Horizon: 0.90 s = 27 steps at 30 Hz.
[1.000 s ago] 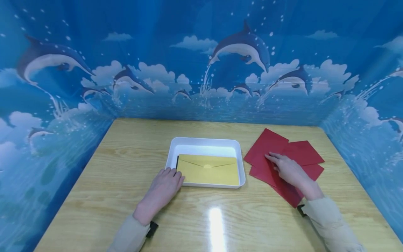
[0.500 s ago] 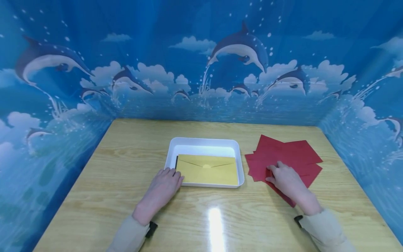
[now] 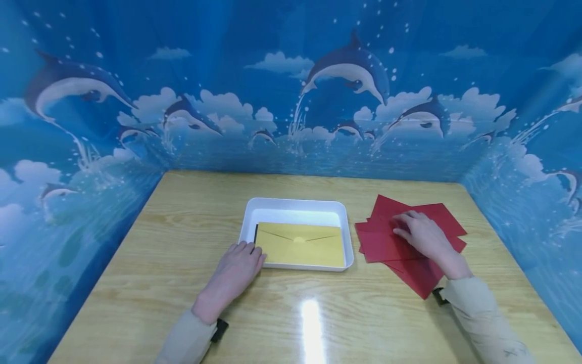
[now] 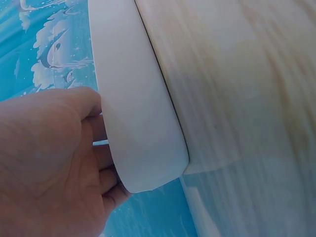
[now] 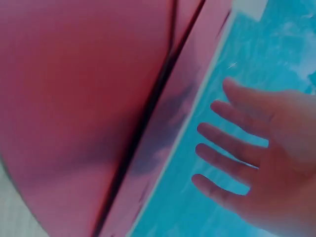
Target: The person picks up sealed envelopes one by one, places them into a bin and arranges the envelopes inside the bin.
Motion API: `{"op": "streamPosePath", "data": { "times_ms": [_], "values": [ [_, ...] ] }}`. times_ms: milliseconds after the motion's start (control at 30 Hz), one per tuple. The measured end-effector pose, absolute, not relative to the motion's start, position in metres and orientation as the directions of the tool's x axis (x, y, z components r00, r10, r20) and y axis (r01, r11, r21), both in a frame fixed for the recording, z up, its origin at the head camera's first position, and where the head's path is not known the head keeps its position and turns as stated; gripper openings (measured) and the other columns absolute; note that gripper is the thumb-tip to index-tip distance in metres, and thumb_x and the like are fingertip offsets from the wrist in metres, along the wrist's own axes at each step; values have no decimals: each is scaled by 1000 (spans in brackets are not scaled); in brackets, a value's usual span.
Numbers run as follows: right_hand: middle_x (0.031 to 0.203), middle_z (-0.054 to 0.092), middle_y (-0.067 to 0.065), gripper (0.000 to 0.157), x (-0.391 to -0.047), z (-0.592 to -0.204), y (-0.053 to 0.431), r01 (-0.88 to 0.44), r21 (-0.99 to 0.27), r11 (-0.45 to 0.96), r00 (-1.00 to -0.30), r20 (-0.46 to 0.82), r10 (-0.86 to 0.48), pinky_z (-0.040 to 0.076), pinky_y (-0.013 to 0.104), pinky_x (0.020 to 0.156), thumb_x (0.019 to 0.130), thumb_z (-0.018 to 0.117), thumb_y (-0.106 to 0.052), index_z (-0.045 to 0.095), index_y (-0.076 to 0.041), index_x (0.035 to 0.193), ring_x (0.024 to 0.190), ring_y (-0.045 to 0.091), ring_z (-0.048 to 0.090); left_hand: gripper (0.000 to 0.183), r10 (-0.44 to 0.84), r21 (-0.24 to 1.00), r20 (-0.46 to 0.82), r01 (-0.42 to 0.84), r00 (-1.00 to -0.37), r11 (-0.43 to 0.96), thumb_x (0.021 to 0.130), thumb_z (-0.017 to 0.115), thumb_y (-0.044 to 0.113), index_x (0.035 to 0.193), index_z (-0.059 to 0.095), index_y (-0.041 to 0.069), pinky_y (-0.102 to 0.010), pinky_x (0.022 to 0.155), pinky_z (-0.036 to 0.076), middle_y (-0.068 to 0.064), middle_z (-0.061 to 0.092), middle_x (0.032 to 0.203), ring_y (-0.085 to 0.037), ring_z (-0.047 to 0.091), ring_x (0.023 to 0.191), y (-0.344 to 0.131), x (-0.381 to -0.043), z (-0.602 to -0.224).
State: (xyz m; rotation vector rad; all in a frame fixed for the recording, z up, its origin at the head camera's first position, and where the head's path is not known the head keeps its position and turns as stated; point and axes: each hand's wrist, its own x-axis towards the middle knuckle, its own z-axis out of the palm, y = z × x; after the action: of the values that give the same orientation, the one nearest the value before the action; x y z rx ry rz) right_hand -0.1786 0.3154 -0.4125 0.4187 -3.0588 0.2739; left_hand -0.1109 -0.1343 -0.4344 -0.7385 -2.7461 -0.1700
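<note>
A white tray (image 3: 296, 205) holds a yellow envelope (image 3: 301, 246) with a dark edge showing at its left. My left hand (image 3: 239, 273) grips the tray's front left corner; in the left wrist view its fingers (image 4: 106, 163) curl over the rim of the white wall (image 4: 138, 113). Above the pile of red envelopes (image 3: 382, 245) at the right is my right hand (image 3: 425, 236), holding nothing. The right wrist view shows its fingers (image 5: 232, 140) spread and apart from the red paper (image 5: 84, 89).
The wooden table (image 3: 200, 212) runs back to a blue curtain (image 3: 254, 126) printed with dolphins, which also hangs along both sides. The red envelopes overlap in a loose fan. A bright light reflection lies on the table in front of the tray.
The right hand drew a red envelope's far corner toward the front left, then let go and lifted slightly away. That envelope now lies level across the pile. Left hand and tray stay put.
</note>
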Motion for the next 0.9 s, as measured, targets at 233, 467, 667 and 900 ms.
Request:
{"op": "streamPosePath", "data": {
  "times_ms": [233, 467, 667, 900],
  "values": [
    [131, 52, 31, 60, -190, -425, 324, -240, -236, 942, -965, -51, -258, 45, 65, 95, 89, 79, -26, 57, 6, 134, 119, 50, 50, 22, 471, 50, 291, 505, -833, 861, 102, 61, 22, 87, 66, 6, -35, 66, 45, -5, 59, 78, -21, 51, 73, -133, -113, -435],
    [120, 54, 25, 55, -191, -425, 323, -240, -260, 935, -963, -57, -263, 46, 60, 87, 84, 83, -27, 59, 4, 123, 108, 43, 51, 21, 460, 55, 294, 496, -838, 867, 101, 62, 21, 88, 66, 5, -37, 69, 46, -6, 59, 80, -22, 52, 75, -132, -113, -433],
    [106, 56, 19, 53, -191, -427, 325, -240, -294, 925, -963, -47, -265, 47, 51, 82, 83, 85, -30, 55, 3, 112, 97, 34, 51, 22, 460, 53, 284, 492, -841, 869, 101, 62, 22, 89, 66, 5, -37, 69, 46, -6, 59, 81, -22, 52, 75, -133, -113, -433],
    [96, 58, 15, 50, -184, -431, 329, -247, -311, 918, -965, -4, -261, 48, 43, 74, 86, 82, -27, 54, 4, 113, 84, 26, 54, 23, 458, 62, 276, 491, -845, 869, 102, 61, 23, 88, 67, 6, -36, 69, 46, -5, 59, 80, -22, 51, 74, -134, -112, -435]
  ]
}}
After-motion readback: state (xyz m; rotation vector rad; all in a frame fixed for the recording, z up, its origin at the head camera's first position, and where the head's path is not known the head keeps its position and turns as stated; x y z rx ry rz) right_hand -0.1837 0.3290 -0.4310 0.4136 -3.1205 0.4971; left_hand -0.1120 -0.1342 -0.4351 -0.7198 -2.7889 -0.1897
